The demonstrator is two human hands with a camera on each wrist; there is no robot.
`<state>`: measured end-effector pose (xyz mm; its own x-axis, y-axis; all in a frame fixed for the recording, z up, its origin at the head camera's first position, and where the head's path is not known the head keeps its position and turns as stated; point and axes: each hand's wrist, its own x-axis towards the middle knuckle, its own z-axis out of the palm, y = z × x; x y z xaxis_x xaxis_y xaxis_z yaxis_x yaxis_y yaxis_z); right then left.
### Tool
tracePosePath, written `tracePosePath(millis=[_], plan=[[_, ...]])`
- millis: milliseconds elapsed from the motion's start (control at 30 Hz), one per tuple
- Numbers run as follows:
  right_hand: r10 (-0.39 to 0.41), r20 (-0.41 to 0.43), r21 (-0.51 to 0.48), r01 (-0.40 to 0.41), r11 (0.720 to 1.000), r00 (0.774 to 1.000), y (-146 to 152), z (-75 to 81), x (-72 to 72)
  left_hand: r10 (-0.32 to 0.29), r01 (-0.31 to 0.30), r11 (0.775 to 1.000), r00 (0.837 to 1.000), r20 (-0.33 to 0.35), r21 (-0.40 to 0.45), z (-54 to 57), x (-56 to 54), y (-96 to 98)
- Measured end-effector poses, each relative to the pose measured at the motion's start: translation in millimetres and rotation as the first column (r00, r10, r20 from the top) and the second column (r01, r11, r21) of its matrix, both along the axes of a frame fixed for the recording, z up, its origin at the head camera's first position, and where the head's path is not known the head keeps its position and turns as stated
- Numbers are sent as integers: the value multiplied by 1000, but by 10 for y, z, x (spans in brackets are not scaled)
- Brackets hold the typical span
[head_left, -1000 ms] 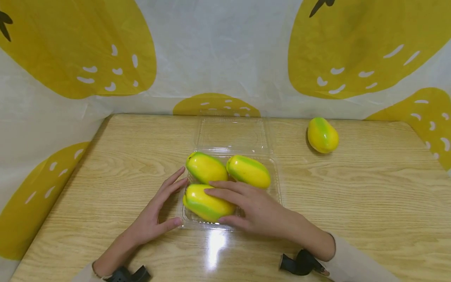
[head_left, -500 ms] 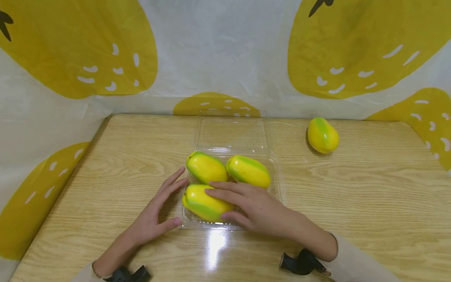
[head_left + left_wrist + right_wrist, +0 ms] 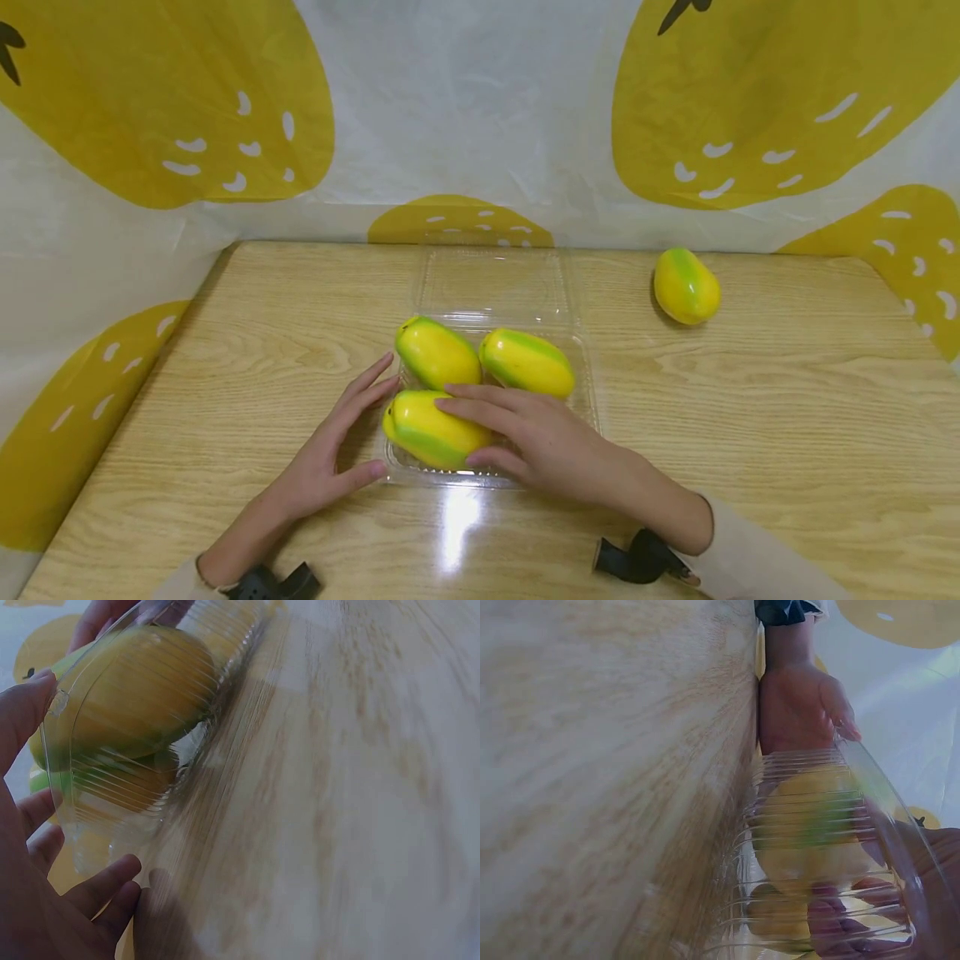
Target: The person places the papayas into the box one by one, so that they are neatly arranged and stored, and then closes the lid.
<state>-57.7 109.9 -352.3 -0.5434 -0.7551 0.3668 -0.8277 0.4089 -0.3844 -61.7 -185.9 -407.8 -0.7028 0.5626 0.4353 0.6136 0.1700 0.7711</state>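
Note:
In the head view, a clear plastic clamshell box [image 3: 592, 417] holds three yellow papayas with green streaks. My right hand [image 3: 547, 437] reaches into it and grips the front papaya [image 3: 431, 429], fingers over the top and thumb on the near side. Behind lie the back-left papaya [image 3: 438, 354] and the back-right papaya [image 3: 528, 362]. My left hand [image 3: 322, 467] is spread along the box's left side, thumb at the near corner. In the left wrist view, the left thumb [image 3: 30, 709] touches the box wall. The right fingers [image 3: 829, 926] show through the plastic in the right wrist view.
Another papaya [image 3: 686, 286] lies on the wooden table [image 3: 750, 417] at the back right. The box's clear lid [image 3: 491, 283] is folded back toward the patterned curtain [image 3: 472, 108] behind the table.
The front papaya has slid slightly left under my right hand. The back-left papaya has shifted a little away from me. My left hand stays in place.

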Motion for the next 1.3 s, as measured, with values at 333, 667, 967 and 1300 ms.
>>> tracePosePath(millis=[333,667,967,1300], plan=[[-10,21,27,10,1000,1000,19,42,-6,-1,1,1000,1000,10,-4,5,-7,4],[3,11,-6,-3,1000,1000,65,116,-12,-7,7,1000,1000,16,2,7,-2,10],[4,8,-20,-4,1000,1000,87,162,-7,-8,8,1000,1000,19,3,10,5,5],[-10,63,-60,14,998,998,140,253,-22,-13,13,1000,1000,9,11,17,9,5]])
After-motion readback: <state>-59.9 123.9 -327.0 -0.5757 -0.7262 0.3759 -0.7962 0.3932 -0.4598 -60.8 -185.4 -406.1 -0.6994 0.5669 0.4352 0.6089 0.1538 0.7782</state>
